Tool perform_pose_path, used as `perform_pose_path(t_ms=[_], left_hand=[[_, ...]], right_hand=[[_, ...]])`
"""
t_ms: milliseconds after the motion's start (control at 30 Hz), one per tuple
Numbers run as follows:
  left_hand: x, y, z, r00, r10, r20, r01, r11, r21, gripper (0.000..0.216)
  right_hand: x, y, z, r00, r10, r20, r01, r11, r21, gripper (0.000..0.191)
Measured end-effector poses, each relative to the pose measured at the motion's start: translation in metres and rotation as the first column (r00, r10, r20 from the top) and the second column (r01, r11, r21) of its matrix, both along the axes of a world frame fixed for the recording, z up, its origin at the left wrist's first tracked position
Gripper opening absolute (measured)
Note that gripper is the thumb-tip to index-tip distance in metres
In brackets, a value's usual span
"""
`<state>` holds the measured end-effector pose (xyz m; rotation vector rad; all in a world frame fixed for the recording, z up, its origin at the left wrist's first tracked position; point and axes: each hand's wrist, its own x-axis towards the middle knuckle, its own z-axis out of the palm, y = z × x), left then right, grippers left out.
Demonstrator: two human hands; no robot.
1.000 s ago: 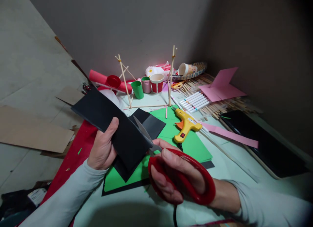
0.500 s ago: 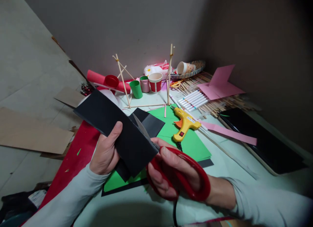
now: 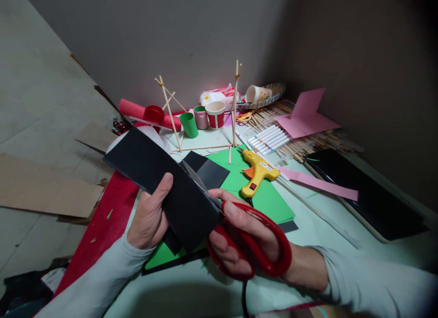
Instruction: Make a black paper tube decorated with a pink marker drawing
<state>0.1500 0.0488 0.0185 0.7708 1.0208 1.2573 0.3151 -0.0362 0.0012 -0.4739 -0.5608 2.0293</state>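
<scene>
The black paper sheet (image 3: pixel 160 176), held above the table, looks light and floppy, so the left hand (image 3: pixel 150 217) pinches it near the cut while the right hand (image 3: pixel 239 238) grips the red scissors (image 3: pixel 253 245).

The left hand (image 3: pixel 150 220) pinches a black sheet of paper (image 3: pixel 160 181), thumb on top, holding it tilted above the worktop (image 3: pixel 328 226). The right hand (image 3: pixel 246 242) has its grip through the red handles of the scissors (image 3: pixel 253 245), whose blades bite into the sheet's near edge just beside the left thumb. Under both grips lies green paper (image 3: pixel 267 199). Beyond the scissors sits a yellow glue gun (image 3: pixel 257 173), with white markers (image 3: pixel 270 139) and a stick frame (image 3: pixel 201 112) farther off.
</scene>
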Motion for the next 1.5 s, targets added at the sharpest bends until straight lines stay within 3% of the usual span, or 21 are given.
perform_pose_path(t_ms=[133, 467, 667, 967, 1300, 1400, 1500], left_hand=[[0.002, -0.002, 0.002, 1.000, 0.002, 0.020, -0.001, 0.999, -0.042, 0.043], [0.004, -0.005, 0.002, 1.000, 0.023, -0.020, -0.023, 0.999, -0.031, 0.028], [0.004, -0.005, 0.000, 1.000, 0.021, -0.011, -0.021, 0.999, -0.031, 0.044], [0.005, -0.008, 0.004, 1.000, 0.003, -0.001, -0.003, 1.000, -0.024, 0.041], [0.007, -0.009, -0.001, 0.995, 0.033, 0.090, -0.033, 0.999, -0.004, 0.038], [0.005, -0.002, 0.003, 0.994, 0.019, 0.106, -0.016, 0.999, -0.028, 0.027], [-0.006, 0.014, 0.015, 0.997, -0.002, 0.078, 0.014, 0.988, -0.155, 0.006]], right_hand=[[0.001, -0.001, 0.006, 1.000, 0.003, 0.024, -0.003, 1.000, -0.012, 0.055], [0.000, 0.001, -0.002, 1.000, -0.002, 0.022, 0.002, 1.000, -0.011, 0.068], [0.003, 0.000, 0.006, 1.000, -0.014, 0.015, 0.014, 1.000, -0.009, 0.055], [0.001, -0.001, 0.005, 1.000, -0.014, -0.003, 0.014, 0.997, 0.073, 0.076], [0.002, 0.006, 0.002, 0.999, 0.019, -0.042, -0.018, 0.999, 0.026, 0.051], [0.002, 0.007, -0.001, 0.997, 0.061, -0.050, -0.059, 0.998, 0.035, 0.058], [0.006, 0.005, 0.003, 0.992, 0.121, 0.021, -0.122, 0.990, 0.074, 0.064]])
